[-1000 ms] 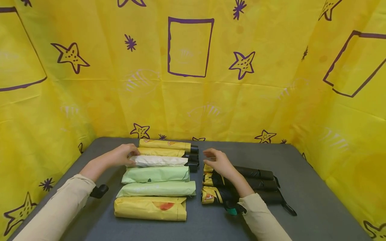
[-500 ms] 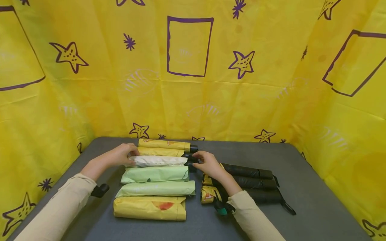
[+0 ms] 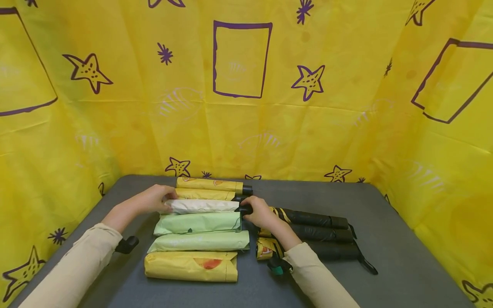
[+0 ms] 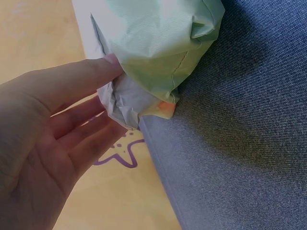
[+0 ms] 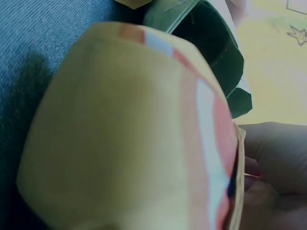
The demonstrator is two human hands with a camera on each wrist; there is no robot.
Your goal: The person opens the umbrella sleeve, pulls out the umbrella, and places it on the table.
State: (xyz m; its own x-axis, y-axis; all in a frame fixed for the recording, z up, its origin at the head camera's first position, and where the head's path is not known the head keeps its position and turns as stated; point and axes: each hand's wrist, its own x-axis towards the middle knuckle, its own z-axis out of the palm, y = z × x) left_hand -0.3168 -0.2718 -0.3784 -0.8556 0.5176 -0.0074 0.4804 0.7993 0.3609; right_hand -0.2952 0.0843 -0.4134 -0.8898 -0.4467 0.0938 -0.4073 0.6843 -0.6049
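Note:
A folded umbrella in a white sleeve (image 3: 204,206) lies in the left row on the dark grey table. My left hand (image 3: 155,200) pinches its left end; the left wrist view shows the thumb on the near side of the crumpled white sleeve end (image 4: 125,98) and the fingers behind. At the other end, my right hand (image 3: 262,213) grips the black handle (image 3: 245,209). Just in front lies a light green sleeve (image 3: 200,223), and behind is a yellow one (image 3: 204,194). In the right wrist view, a large yellow sleeve hides most of the right hand (image 5: 278,163).
Nearer lie another pale green sleeve (image 3: 200,241) and a yellow sleeve with a red print (image 3: 181,266). A yellow umbrella (image 3: 209,184) is farthest back. Black-and-yellow folded umbrellas (image 3: 323,233) lie under and beside my right forearm. Yellow printed cloth (image 3: 242,141) walls the table.
My right hand has moved left from above the black-and-yellow umbrellas and taken hold of the white umbrella's handle. The left hand has stayed on the sleeve's left end.

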